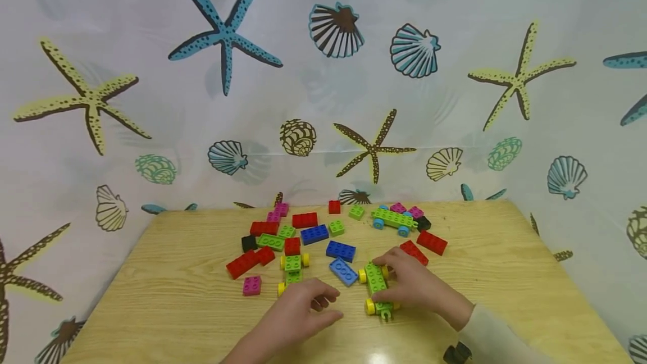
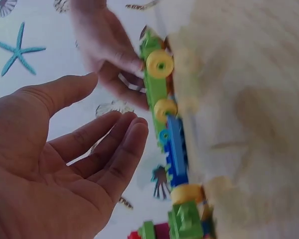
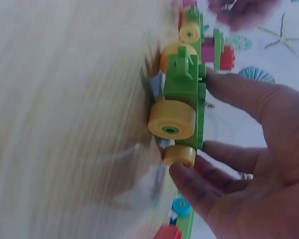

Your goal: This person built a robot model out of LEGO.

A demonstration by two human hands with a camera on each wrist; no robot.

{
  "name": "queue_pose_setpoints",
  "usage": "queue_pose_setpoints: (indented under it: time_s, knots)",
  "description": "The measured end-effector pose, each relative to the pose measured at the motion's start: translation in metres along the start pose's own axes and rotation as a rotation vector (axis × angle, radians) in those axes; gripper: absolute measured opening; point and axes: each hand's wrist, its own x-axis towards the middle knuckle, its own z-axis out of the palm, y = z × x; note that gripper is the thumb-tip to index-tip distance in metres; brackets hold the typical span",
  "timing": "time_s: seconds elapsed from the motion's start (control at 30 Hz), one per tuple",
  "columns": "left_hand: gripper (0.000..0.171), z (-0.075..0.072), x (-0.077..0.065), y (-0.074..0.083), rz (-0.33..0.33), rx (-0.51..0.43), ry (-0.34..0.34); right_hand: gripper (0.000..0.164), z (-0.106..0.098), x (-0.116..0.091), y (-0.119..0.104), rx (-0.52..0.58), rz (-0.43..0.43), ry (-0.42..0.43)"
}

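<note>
Right hand (image 1: 415, 284) gripping the yellow-wheeled green toy-brick car (image 1: 376, 281), slightly right of the table (image 1: 192, 296) centre.
From my end, it pinches from above, probably to steady the car; I can't tell whether the wheels (image 3: 172, 119) touch down. The left hand (image 1: 299, 319) is apart, loosely curved, holding nothing, near a second green car (image 1: 292, 264). Loose bricks (image 1: 341, 251) lie beyond on pale wood, backed by a starfish-and-shell curtain (image 1: 273, 176).

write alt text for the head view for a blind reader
A right hand grips a yellow-wheeled green toy car on a wooden table; the left hand holds nothing. Colourful bricks lie scattered beyond, before a starfish-and-shell backdrop.
</note>
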Motion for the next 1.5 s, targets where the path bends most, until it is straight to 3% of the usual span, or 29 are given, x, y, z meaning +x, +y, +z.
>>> queue_pose_setpoints:
  time_s: [0.13, 0.37, 0.5, 0.73, 0.97, 1.13, 1.5]
  knots:
    - [0.038, 0.013, 0.013, 0.0, 0.013, 0.0, -0.066, 0.071, 0.013, 0.003, -0.012, -0.006, -0.004, 0.01]
    - [0.033, 0.019, 0.025, -0.003, -0.003, 0.019, -0.092, 0.067, 0.023, 0.013, -0.028, 0.025, -0.005, -0.016]
    - [0.031, 0.021, 0.027, -0.004, 0.002, 0.012, -0.109, 0.065, 0.019, 0.012, -0.031, 0.027, 0.004, -0.032]
    - [0.026, 0.026, 0.036, 0.001, -0.017, -0.012, -0.106, 0.054, -0.002, -0.003, -0.023, 0.103, -0.02, 0.019]
    - [0.027, 0.032, 0.034, 0.002, -0.034, -0.012, -0.098, 0.031, -0.008, -0.012, -0.013, 0.192, -0.007, -0.055]
    - [0.025, 0.033, 0.032, -0.001, -0.017, -0.024, -0.086, 0.027, -0.002, -0.013, -0.01, 0.219, 0.018, -0.116]
    - [0.023, 0.029, 0.029, -0.008, -0.018, -0.006, -0.032, 0.025, 0.016, -0.006, -0.015, 0.197, 0.062, -0.087]
